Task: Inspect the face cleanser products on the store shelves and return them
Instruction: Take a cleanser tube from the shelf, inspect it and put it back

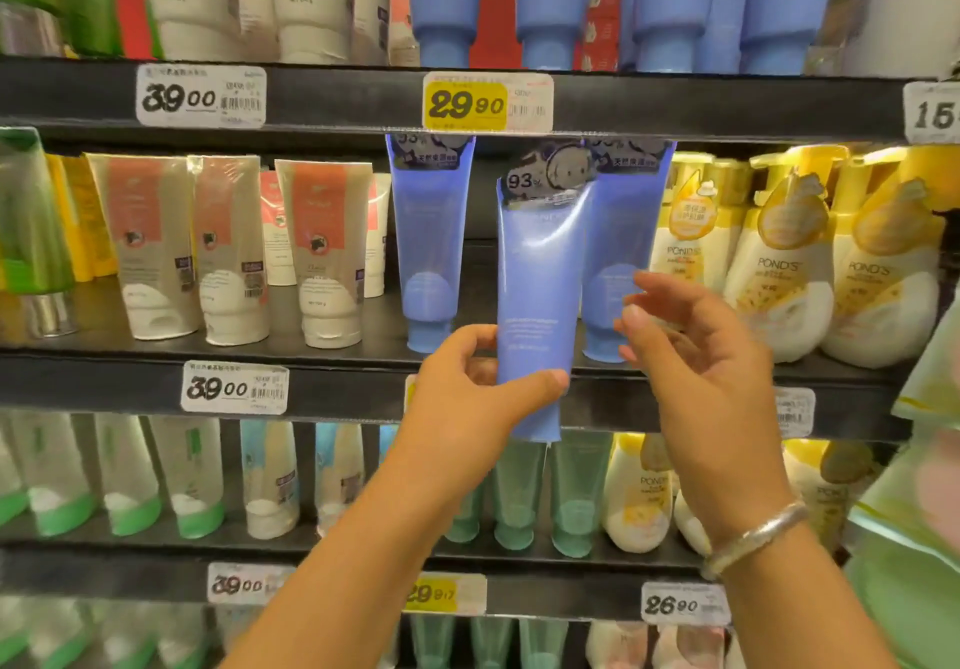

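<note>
The left hand (470,377) pinches the blue tube (540,299) low on its body, thumb across the front, fingers behind. The tube stands upright, cap down, crimped end up, in front of the middle shelf (337,388). Its plastic is smooth and glossy. The right hand (691,351) hovers just beside it, fingers loosely spread, holding nothing.
</note>
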`<state>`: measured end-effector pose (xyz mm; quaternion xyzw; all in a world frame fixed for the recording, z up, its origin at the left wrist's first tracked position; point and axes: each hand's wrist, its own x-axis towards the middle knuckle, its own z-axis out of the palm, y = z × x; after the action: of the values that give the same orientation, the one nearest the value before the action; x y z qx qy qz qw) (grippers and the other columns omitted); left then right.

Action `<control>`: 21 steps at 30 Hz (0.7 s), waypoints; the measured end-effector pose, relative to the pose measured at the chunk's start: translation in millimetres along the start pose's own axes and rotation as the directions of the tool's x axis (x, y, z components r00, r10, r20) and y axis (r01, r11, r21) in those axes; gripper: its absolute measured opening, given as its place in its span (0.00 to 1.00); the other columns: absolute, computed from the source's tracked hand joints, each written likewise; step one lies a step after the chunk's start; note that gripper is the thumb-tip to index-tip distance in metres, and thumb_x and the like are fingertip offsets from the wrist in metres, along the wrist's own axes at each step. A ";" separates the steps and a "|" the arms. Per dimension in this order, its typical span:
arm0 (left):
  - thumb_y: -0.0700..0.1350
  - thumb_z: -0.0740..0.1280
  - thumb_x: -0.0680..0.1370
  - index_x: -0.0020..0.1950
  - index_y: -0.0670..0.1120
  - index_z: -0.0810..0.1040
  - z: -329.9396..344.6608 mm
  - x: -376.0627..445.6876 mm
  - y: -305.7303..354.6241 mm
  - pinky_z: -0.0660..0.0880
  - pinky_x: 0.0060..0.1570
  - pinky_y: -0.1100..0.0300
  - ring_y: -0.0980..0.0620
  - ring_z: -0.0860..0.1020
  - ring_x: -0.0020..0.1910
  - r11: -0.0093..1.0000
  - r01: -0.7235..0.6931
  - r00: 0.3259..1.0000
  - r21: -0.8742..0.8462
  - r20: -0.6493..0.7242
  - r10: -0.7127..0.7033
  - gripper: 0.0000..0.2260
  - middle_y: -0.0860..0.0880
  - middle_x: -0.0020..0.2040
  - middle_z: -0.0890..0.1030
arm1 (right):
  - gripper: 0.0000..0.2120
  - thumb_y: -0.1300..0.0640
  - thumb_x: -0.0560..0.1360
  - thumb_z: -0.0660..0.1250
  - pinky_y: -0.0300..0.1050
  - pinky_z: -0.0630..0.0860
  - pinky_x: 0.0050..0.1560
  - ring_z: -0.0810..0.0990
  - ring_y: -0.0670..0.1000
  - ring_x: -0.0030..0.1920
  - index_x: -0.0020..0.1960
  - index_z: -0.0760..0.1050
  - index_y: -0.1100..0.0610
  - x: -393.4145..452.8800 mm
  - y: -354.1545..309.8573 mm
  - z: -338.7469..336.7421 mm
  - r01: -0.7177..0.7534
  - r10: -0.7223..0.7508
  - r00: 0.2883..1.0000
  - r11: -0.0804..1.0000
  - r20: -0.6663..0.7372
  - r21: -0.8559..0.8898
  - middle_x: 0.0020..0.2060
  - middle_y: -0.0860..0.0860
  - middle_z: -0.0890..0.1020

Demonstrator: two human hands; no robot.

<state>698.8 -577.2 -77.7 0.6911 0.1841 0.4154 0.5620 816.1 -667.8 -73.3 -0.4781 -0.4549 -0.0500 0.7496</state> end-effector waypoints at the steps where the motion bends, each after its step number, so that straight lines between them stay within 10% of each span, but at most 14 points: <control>1: 0.40 0.74 0.68 0.53 0.48 0.78 0.0 -6.0 -5.3 0.72 0.31 0.72 0.61 0.79 0.36 1.000 -0.006 1.000 -0.018 -0.006 0.006 0.14 0.50 0.42 0.83 | 0.10 0.62 0.74 0.66 0.37 0.78 0.47 0.80 0.42 0.44 0.52 0.76 0.50 -6.8 0.6 0.7 -0.036 0.035 0.999 0.999 0.022 0.036 0.46 0.48 0.80; 21: 0.51 0.75 0.59 0.47 0.65 0.80 -52.2 -111.3 -75.5 0.78 0.37 0.66 0.56 0.80 0.43 0.983 0.183 0.978 -0.013 -0.103 -0.184 0.19 0.58 0.45 0.82 | 0.16 0.54 0.67 0.67 0.44 0.81 0.43 0.83 0.55 0.48 0.53 0.76 0.60 -127.0 31.2 51.2 -0.585 0.560 0.810 0.747 0.174 0.316 0.47 0.56 0.85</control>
<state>608.7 -602.2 -187.6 0.6476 0.2753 0.3975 0.5890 725.8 -657.6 -180.3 -0.4524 -0.3127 0.2813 0.7864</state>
